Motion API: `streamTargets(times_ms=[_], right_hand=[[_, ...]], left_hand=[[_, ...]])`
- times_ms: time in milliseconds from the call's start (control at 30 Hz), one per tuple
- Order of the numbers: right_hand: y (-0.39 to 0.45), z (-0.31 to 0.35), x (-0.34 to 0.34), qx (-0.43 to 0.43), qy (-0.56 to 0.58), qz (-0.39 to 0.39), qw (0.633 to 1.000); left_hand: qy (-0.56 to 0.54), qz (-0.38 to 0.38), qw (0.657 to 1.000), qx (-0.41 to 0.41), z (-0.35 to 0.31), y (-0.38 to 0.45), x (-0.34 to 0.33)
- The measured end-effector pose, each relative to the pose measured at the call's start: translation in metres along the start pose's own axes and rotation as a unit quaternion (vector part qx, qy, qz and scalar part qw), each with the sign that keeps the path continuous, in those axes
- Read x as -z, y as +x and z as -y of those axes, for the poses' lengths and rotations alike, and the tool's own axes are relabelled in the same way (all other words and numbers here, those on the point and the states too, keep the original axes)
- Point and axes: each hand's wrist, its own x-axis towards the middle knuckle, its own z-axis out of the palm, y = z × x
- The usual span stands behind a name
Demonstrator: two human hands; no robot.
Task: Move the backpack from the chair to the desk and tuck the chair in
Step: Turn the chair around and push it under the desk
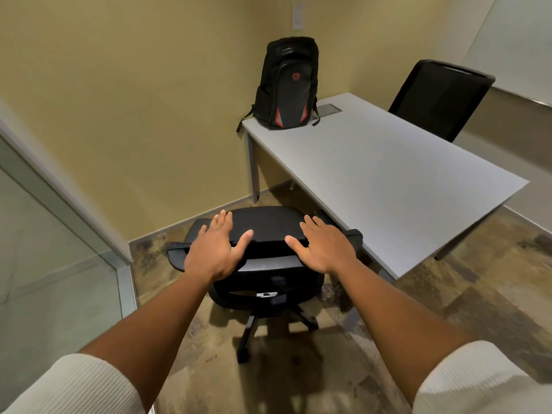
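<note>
Both palms lie flat, fingers spread, gripping nothing: left hand [212,250] and right hand [321,248] on the black swivel office chair's [268,234] backrest top; black red-trimmed fabric backpack [285,85] stands upright at the white rectangular desk's [388,180] far left corner; its small red logo is unreadable

Warm, even indoor light, soft shadow under the chair [265,264], wide-angle bending at edges, slight overall softness
</note>
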Motion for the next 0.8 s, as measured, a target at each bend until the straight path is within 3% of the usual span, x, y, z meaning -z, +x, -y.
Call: streamTargets(times_ms=[800], right_hand=[[0.153, 0.033, 0.018, -0.097, 0.017, 0.046, 0.994]], left_hand=[[-0.012, 0.049, 0.997, -0.062, 0.071, 0.174, 0.029]])
